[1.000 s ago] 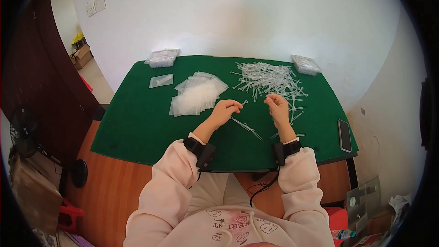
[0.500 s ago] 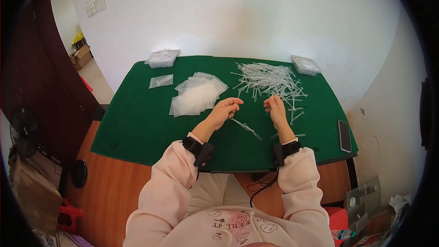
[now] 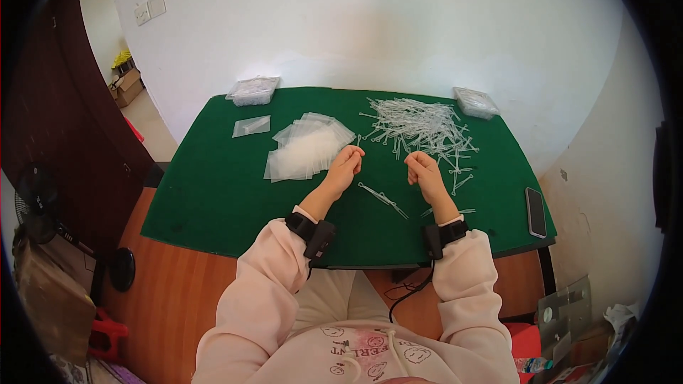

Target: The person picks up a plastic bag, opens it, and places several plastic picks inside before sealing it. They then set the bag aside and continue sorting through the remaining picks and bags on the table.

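My left hand [image 3: 346, 165] is closed, its fingertips pinching a thin clear plastic stick [image 3: 359, 140] whose small looped end pokes up above them. To its right, my right hand [image 3: 425, 169] has its fingers curled together just below a heaped pile of the same clear sticks [image 3: 416, 124]; whatever it may hold is hidden. A few sticks [image 3: 383, 200] lie on the green cloth between my wrists. Left of my left hand, clear flat plastic bags [image 3: 306, 149] are fanned out in an overlapping stack.
A single filled bag [image 3: 251, 126] lies on the green-covered table [image 3: 206, 192]. Clear packs stand at the back left [image 3: 252, 90] and back right [image 3: 476, 102]. A phone [image 3: 536, 212] rests near the right edge. White wall [image 3: 341, 28] rises behind the table.
My left hand has moved slightly up and left, away from the sticks between my wrists. My right hand's fingers have curled in further, and the hand has shifted little.
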`<action>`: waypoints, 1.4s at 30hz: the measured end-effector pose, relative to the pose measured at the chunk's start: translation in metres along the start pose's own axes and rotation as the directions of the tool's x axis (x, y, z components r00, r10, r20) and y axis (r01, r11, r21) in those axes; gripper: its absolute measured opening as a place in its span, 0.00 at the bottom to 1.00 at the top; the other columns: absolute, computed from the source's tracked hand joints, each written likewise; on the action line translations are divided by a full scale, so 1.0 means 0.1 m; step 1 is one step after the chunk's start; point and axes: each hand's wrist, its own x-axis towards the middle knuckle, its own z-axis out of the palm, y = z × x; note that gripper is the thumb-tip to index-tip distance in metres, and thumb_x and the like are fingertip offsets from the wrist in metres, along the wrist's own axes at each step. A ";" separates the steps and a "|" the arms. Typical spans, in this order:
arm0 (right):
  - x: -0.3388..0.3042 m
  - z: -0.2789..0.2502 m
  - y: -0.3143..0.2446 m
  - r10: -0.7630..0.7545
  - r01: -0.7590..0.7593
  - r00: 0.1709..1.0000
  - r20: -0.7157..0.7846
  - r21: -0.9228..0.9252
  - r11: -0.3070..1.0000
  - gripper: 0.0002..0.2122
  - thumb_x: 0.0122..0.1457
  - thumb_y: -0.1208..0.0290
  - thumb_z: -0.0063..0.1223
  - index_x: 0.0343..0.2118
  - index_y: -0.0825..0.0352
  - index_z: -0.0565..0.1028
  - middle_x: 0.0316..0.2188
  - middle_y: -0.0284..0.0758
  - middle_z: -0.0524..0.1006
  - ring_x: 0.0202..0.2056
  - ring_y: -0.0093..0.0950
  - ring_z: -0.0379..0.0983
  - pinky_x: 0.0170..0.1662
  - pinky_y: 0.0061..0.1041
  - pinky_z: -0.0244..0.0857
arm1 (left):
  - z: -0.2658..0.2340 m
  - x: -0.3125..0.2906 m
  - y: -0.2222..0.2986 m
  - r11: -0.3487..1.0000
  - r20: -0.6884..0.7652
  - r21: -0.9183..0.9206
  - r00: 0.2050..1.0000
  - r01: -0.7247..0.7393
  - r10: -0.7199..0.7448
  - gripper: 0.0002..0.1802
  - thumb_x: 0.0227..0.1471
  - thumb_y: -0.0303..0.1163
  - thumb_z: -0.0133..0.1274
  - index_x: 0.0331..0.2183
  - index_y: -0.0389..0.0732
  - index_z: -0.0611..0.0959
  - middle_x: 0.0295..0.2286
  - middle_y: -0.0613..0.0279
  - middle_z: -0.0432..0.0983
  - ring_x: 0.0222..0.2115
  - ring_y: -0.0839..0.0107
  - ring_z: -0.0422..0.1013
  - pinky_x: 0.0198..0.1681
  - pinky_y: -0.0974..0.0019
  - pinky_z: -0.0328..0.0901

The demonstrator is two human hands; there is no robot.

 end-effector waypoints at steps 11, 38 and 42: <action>0.01 -0.04 0.08 0.080 -0.094 0.995 -0.062 -0.267 0.959 0.04 0.52 0.73 0.51 0.28 0.67 0.71 0.19 0.24 0.69 0.19 0.13 0.62 0.22 0.13 0.57 | 0.01 -0.01 -0.03 0.964 -0.009 0.265 1.000 -0.001 0.003 0.09 0.53 0.35 0.44 0.32 0.39 0.72 0.19 0.70 0.64 0.17 0.82 0.60 0.20 0.77 0.55; 0.06 -0.04 0.15 -0.047 0.021 0.991 -0.125 -0.199 0.980 0.04 0.54 0.72 0.50 0.28 0.66 0.70 0.14 0.20 0.62 0.14 0.10 0.53 0.17 0.11 0.45 | 0.00 -0.02 -0.02 0.979 -0.085 0.200 0.995 -0.026 0.044 0.08 0.51 0.34 0.48 0.26 0.40 0.74 0.17 0.74 0.63 0.17 0.82 0.58 0.20 0.77 0.53; 0.06 -0.07 0.15 0.012 -0.025 0.989 -0.147 -0.085 0.996 0.05 0.54 0.70 0.51 0.27 0.66 0.71 0.12 0.20 0.61 0.13 0.10 0.52 0.16 0.12 0.43 | 0.00 -0.06 0.05 0.803 -0.049 0.588 0.987 -0.097 0.155 0.08 0.48 0.37 0.51 0.26 0.43 0.76 0.19 0.70 0.66 0.19 0.73 0.63 0.22 0.70 0.57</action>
